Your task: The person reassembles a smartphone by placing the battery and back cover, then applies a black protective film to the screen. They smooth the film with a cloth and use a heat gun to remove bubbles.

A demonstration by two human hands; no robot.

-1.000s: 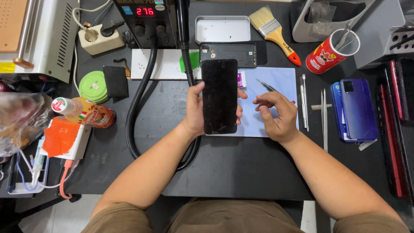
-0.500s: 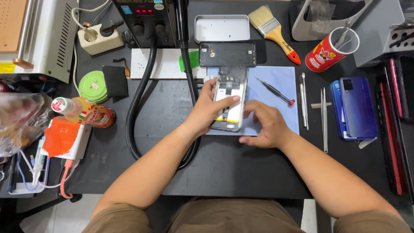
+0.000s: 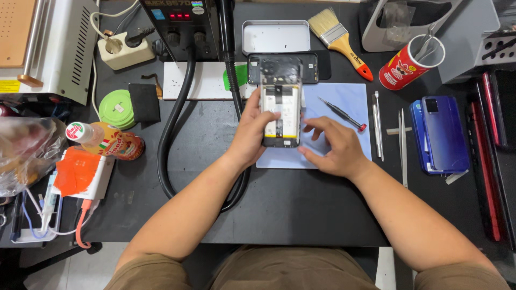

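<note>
Left hand [image 3: 252, 134] grips the opened phone [image 3: 280, 110] by its edges over the mat's [image 3: 344, 113] 9 o'clock side; right hand [image 3: 333, 147] lies empty at 3 o'clock. One-handed hold could slip, cracking exposed parts.

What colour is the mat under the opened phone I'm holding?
Pale blue-lavender: the mat lies flat on the black bench under the opened phone, seen clearest in the head view.
</note>
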